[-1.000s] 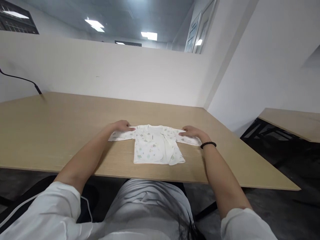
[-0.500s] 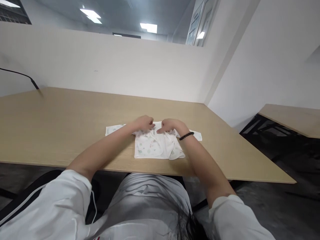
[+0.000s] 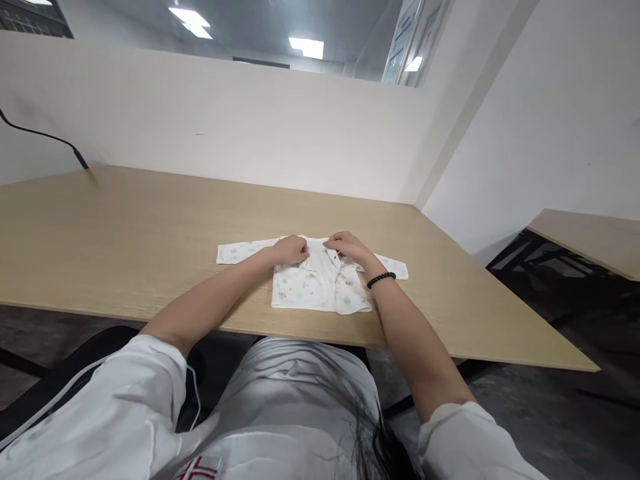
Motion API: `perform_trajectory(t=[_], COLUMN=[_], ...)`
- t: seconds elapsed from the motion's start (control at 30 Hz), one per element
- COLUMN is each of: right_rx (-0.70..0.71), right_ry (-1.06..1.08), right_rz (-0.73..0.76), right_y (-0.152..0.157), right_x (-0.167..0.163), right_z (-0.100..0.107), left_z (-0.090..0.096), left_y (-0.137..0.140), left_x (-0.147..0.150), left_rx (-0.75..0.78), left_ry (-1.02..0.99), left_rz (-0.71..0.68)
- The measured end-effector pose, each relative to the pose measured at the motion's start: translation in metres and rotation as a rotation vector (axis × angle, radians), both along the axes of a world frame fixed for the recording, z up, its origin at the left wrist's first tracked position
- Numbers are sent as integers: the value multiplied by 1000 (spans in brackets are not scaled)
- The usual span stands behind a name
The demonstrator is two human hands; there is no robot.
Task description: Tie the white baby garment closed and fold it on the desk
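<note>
A small white baby shirt [image 3: 305, 287] with a light print lies on the table, its sleeves spread to both sides and its front open near the neck. My left hand [image 3: 291, 250] is closed on the left side of the shirt's neckline, fingers curled. At the right side of the neckline, my right hand [image 3: 346, 245] pinches the front edge of the cloth. A dark beaded bracelet [image 3: 381, 279] sits on my right wrist. The fingertips of both hands are partly hidden.
The wooden table [image 3: 150, 220] reaches back to a white partition wall [image 3: 250, 127] with glass above. A black cable [image 3: 45, 135] comes in at the far left. Another table [image 3: 595, 233] stands at the right, past a gap.
The shirt's front panels lie flatter and its neck opening is spread wider. My right hand has shifted slightly up along the neckline. The view has tilted slightly.
</note>
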State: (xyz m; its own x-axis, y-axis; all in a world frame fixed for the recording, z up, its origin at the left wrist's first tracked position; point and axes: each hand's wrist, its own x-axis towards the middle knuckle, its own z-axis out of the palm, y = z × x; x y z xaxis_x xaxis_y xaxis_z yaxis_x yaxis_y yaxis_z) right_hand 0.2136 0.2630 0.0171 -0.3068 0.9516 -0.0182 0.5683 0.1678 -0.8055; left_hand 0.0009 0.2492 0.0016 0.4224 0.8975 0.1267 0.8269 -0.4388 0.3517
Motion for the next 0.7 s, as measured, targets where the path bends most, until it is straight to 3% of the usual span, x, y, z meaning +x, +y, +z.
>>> perform_trajectory(t=[0.27, 0.7], right_rx=[-32, 127], right_ry=[208, 174], right_rz=[-89, -194], right_y=[-4, -4], right_x=[-23, -28], right_z=[-18, -26], left_z=[-18, -35], left_y=[3, 12], left_x=[19, 15], left_rx=[-12, -79], left_ry=[-335, -494], left_rz=[135, 72])
